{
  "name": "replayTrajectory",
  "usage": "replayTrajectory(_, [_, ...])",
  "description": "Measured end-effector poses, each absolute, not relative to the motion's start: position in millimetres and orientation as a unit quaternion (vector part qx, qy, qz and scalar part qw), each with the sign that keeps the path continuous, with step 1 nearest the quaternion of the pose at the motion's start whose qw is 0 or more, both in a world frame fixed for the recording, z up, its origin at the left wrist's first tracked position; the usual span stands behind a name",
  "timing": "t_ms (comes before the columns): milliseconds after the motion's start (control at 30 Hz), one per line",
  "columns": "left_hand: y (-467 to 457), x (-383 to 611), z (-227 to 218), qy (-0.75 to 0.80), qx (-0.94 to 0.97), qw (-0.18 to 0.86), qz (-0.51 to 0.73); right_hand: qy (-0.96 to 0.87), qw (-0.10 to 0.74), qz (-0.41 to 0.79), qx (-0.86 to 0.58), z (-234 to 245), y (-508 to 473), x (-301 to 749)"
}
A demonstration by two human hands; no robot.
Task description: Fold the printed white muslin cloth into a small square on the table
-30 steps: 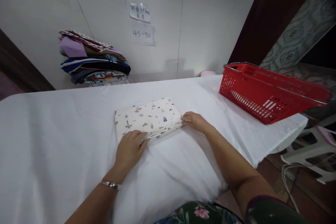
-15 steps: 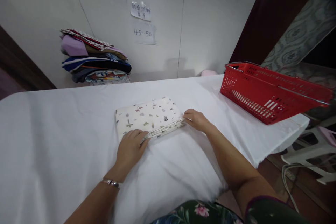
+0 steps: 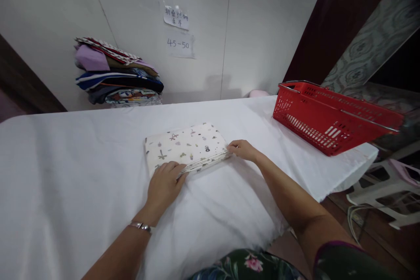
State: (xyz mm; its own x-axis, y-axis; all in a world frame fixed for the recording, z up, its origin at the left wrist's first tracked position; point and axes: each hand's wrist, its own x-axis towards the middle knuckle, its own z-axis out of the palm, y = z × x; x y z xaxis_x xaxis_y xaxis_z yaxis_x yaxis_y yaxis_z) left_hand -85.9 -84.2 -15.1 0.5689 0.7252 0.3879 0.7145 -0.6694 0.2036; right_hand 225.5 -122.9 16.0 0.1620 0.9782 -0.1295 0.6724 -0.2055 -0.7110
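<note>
Folded starfish-print cloth is laid on the white-draped surface, long axis left to right, right end angled slightly away, layered edge turned nearside. Near corners pinched in the grip of left hand and right hand. Red shopping basket set at right; contents cannot be told.

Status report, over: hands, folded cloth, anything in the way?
Left hand on near left corner of folded cloth; right hand pinching near right corner. Cloth flat on white tablecloth. Red basket off right, apart from cloth.
</note>
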Motion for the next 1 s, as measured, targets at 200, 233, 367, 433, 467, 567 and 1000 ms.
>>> replayTrajectory(200, [-84.4,-85.8,-14.7,0.402,0.889,0.007,0.218,-0.518,0.206,0.345,-0.755,21.7,-110.6,217.0])
replayTrajectory(233, [-84.4,-85.7,-14.7,0.401,0.890,0.007,0.218,-0.510,0.195,0.347,-0.763,22.4,-109.0,216.1])
replayTrajectory(367, [-85.2,-85.3,-14.9,0.400,0.889,0.009,0.222,-0.478,0.188,0.372,-0.773,23.6,-105.3,213.8])
replayTrajectory(433, [-85.8,-85.0,-14.8,0.399,0.889,0.011,0.225,-0.470,0.200,0.383,-0.769,22.8,-105.2,213.4])
replayTrajectory(467, [-86.1,-84.9,-14.7,0.399,0.889,0.013,0.226,-0.466,0.209,0.386,-0.768,22.1,-105.4,213.4])
replayTrajectory(567, [-86.8,-85.1,-14.4,0.403,0.887,0.016,0.223,-0.455,0.239,0.386,-0.766,20.6,-106.0,214.0])
replayTrajectory(1000, [-90.5,-86.3,-11.5,0.394,0.889,0.037,0.228,-0.415,0.366,0.387,-0.738,1.0,-100.3,215.8])
